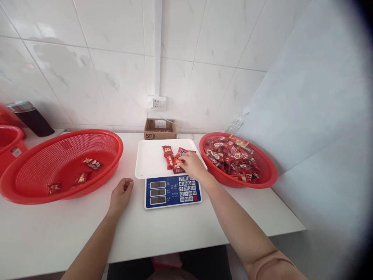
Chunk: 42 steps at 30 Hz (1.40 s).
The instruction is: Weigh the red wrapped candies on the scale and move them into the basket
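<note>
A digital scale point(172, 191) with a blue keypad front and a white weighing tray point(151, 159) stands on the white table. Several red candy packets point(170, 155) lie on the tray. My right hand point(192, 165) rests on the tray's right side, fingers closed on some of those red packets. My left hand point(121, 195) lies on the table to the left of the scale, fingers loosely curled, nothing in it. A red basket point(264, 163) to the right is full of red packets. A larger red basket point(35, 175) on the left holds a few packets.
A small cardboard box point(160, 129) sits behind the scale under a wall socket point(159, 103). A dark cylindrical can point(30, 116) and another red container point(8, 140) stand at far left. Tiled walls close in behind and to the right.
</note>
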Available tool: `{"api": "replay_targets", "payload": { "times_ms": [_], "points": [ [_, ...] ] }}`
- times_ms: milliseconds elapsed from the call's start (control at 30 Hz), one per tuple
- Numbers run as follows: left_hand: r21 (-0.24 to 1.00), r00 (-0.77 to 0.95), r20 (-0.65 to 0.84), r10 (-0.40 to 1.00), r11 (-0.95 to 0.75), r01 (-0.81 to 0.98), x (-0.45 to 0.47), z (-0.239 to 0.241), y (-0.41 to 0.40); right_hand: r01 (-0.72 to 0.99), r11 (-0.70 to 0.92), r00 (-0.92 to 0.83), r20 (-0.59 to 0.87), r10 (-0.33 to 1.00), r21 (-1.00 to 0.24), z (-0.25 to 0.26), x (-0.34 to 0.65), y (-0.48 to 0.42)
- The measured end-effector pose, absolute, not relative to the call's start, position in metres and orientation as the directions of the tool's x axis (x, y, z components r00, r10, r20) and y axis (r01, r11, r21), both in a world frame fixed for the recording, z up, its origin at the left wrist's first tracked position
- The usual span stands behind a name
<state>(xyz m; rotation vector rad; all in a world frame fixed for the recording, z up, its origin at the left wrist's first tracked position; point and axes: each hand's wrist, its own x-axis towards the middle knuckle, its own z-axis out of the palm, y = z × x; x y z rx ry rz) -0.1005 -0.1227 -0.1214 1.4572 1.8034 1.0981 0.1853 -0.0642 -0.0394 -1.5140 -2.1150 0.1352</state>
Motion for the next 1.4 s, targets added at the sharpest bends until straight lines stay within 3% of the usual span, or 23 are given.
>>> {"api": "replay_targets", "payload": {
  "times_ms": [233, 500, 700, 933, 1067, 1167, 1267, 1400],
  "points": [
    [0.860, -0.249, 0.065, 0.966, 0.072, 0.505, -0.100, -0.120, -0.124, 0.821, 0.372, -0.166, 0.443, 0.881, -0.433, -0.032, 0.186, -0.068],
    [0.861, -0.248, 0.065, 0.967, 0.071, 0.504, -0.101, -0.123, -0.122, 0.850, 0.359, -0.238, 0.327, 0.915, -0.386, -0.039, 0.187, -0.063],
    [0.859, -0.248, 0.081, 0.965, 0.059, 0.508, -0.100, -0.120, -0.124, 0.824, 0.371, -0.168, 0.442, 0.881, -0.427, -0.034, 0.192, -0.067],
    [0.863, -0.256, 0.073, 0.964, 0.067, 0.500, -0.098, -0.117, -0.124, 0.870, 0.388, -0.290, 0.321, 0.901, -0.304, -0.046, 0.196, -0.062],
    [0.859, -0.262, 0.072, 0.962, 0.074, 0.506, -0.097, -0.115, -0.125, 0.834, 0.389, -0.201, 0.441, 0.875, -0.392, -0.037, 0.195, -0.067],
    [0.858, -0.260, 0.068, 0.963, 0.077, 0.509, -0.097, -0.115, -0.125, 0.693, 0.388, -0.006, 0.534, 0.845, -0.607, -0.025, 0.200, -0.079],
    [0.858, -0.252, 0.064, 0.966, 0.076, 0.508, -0.099, -0.117, -0.125, 0.332, 0.367, 0.221, 0.449, 0.866, -0.869, -0.022, 0.214, -0.098],
    [0.857, -0.242, 0.058, 0.968, 0.076, 0.509, -0.100, -0.119, -0.124, -0.170, 0.293, 0.316, 0.230, 0.921, -0.941, -0.031, 0.234, -0.127]
  ]
}}
